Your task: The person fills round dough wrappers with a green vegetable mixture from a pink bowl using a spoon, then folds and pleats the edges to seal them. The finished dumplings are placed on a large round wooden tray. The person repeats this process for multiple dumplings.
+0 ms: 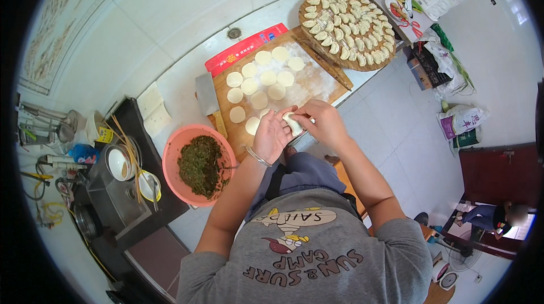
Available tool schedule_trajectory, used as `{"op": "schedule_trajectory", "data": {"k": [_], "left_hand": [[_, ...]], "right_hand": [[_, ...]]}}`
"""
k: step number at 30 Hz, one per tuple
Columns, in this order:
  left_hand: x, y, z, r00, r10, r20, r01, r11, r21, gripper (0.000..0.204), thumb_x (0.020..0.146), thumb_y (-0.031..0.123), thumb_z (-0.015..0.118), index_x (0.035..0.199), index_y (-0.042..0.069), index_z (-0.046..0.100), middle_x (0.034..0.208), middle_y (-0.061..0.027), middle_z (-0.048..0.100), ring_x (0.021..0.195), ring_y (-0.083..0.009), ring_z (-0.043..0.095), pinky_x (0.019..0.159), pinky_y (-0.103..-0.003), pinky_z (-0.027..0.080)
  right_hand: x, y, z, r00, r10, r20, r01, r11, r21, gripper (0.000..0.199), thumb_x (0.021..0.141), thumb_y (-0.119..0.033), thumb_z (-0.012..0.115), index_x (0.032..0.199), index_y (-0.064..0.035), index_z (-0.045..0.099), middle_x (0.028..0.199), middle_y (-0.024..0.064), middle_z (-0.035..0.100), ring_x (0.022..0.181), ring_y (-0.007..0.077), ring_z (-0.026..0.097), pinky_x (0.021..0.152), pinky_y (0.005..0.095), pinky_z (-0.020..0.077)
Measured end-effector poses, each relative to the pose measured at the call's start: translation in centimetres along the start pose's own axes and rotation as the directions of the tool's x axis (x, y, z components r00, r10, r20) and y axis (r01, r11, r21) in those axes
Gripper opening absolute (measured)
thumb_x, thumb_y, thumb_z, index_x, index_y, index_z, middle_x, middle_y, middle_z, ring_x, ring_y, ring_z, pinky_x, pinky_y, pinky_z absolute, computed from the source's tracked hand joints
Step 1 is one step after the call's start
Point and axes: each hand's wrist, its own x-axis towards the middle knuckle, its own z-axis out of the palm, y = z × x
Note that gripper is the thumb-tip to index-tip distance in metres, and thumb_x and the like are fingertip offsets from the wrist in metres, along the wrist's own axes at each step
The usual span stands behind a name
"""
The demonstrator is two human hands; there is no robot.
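Over cutting board (317, 86): 2 hands, left (271, 134) and right (323, 122), pinching 1 dumpling (293, 123); 12 wrappers (266, 77) laid out.

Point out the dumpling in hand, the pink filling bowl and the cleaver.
dumpling (293, 123), head view, on the pale dough between both hands.
pink bowl (171, 151), head view, on its left rim.
cleaver (206, 94), head view, on the flat of the blade.

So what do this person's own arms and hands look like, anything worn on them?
Both forearms are bare, coming out of the short sleeves of a grey printed T-shirt. The left hand has a thin silvery bangle round its wrist. The right hand shows no glove, and no ring or watch is visible.
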Motion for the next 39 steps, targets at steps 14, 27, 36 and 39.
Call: {"op": "schedule_trajectory", "data": {"k": [14,27,36,39], "left_hand": [[0.7,-0.3,0.8,0.998,-0.015,0.067,0.027,0.983,-0.180,0.065,0.095,0.050,0.032,0.128,-0.005,0.041,0.124,-0.0215,0.050,0.118,-0.0310,0.049,0.107,-0.048,0.034],[0.5,0.6,2.5,0.993,-0.022,0.119,0.048,0.974,-0.221,0.067,0.096,0.050,0.029,0.132,-0.006,0.036,0.129,-0.0271,0.045,0.121,-0.0341,0.046,0.106,-0.045,0.034],[0.4,0.7,2.3,0.994,0.020,0.106,0.010,0.960,-0.281,0.069,0.096,0.052,0.029,0.133,-0.005,0.036,0.136,-0.0290,0.038,0.126,-0.0345,0.040,0.107,-0.046,0.031],[0.3,0.5,2.2,0.997,0.018,0.079,0.006,0.955,-0.298,0.069,0.095,0.053,0.029,0.132,-0.005,0.037,0.137,-0.0288,0.037,0.126,-0.0342,0.040,0.107,-0.046,0.030]], "right_hand": [[-2.1,0.8,-2.2,0.992,-0.026,-0.121,0.033,0.998,0.055,0.011,0.079,-0.010,0.067,0.088,-0.0052,0.069,0.078,0.0099,0.064,0.069,0.0257,0.062,0.062,0.0330,0.0486],[-3.1,-1.6,-5.0,0.922,-0.222,-0.317,0.234,0.972,0.000,0.016,0.077,-0.008,0.068,0.092,-0.0076,0.068,0.078,0.0060,0.064,0.071,0.0223,0.060,0.062,0.0314,0.0465],[-2.6,-0.7,-2.8,0.951,-0.280,-0.133,0.274,0.960,-0.061,0.014,0.073,-0.010,0.070,0.087,-0.0089,0.066,0.080,0.0043,0.060,0.074,0.0231,0.060,0.063,0.0339,0.0479],[-2.9,-0.1,-1.9,0.946,-0.306,-0.107,0.295,0.949,-0.112,0.015,0.072,-0.009,0.070,0.086,-0.0084,0.066,0.080,0.0043,0.060,0.074,0.0231,0.060,0.063,0.0340,0.0481]]}}
